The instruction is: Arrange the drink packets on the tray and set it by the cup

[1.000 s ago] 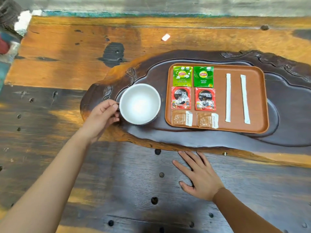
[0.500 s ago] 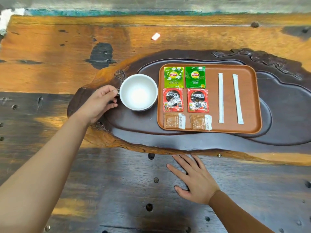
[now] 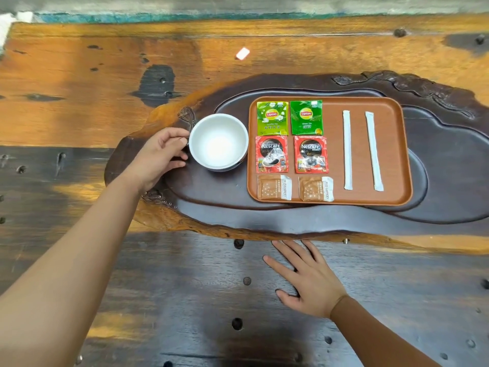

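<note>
A brown tray (image 3: 397, 154) lies on a dark carved wooden slab (image 3: 449, 197). On the tray, two green Lipton tea packets (image 3: 272, 118) sit in the back row, two red Nescafe packets (image 3: 271, 154) in the middle row, two tan sugar packets (image 3: 274, 187) in front, and two white stick sachets (image 3: 347, 149) to the right. An empty white cup (image 3: 218, 141) stands just left of the tray, its rim close to the tray's edge. My left hand (image 3: 158, 157) grips the cup's handle. My right hand (image 3: 307, 279) rests flat on the table, fingers spread, holding nothing.
The table is rough planks with dark round holes (image 3: 238, 243). A small white scrap (image 3: 242, 53) lies on the orange wood behind the slab. A teal and grey strip (image 3: 238, 11) runs along the far edge.
The cup has shifted away from me and closer to the tray's left edge, with my left hand on its handle. My right hand has stayed flat on the table.
</note>
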A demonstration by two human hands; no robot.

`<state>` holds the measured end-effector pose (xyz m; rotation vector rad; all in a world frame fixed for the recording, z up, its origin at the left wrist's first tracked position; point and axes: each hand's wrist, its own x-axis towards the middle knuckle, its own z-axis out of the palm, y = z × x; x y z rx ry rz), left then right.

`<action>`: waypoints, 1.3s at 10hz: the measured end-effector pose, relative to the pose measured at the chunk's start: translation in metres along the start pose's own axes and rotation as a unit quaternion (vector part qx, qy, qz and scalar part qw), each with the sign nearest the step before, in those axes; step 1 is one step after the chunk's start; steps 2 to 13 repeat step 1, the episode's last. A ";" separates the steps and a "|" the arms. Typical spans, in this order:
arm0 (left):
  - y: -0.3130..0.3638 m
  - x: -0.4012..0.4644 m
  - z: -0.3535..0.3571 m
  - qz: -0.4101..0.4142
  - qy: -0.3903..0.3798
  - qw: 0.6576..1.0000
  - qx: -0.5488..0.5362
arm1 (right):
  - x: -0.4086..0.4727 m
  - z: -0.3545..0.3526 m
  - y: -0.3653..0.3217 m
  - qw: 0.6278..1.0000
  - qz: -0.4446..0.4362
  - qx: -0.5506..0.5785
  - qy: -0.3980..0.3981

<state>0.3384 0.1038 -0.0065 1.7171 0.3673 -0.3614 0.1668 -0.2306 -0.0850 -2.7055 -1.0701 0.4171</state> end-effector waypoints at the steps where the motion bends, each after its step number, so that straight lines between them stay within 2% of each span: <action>1: -0.001 -0.006 0.003 -0.007 0.089 0.995 -0.040 | 0.001 0.000 -0.001 1.000 0.010 0.012 -0.005; 13: -0.001 -0.006 0.003 -0.007 0.089 0.995 -0.040 | 0.001 0.000 -0.001 1.000 0.010 0.012 -0.005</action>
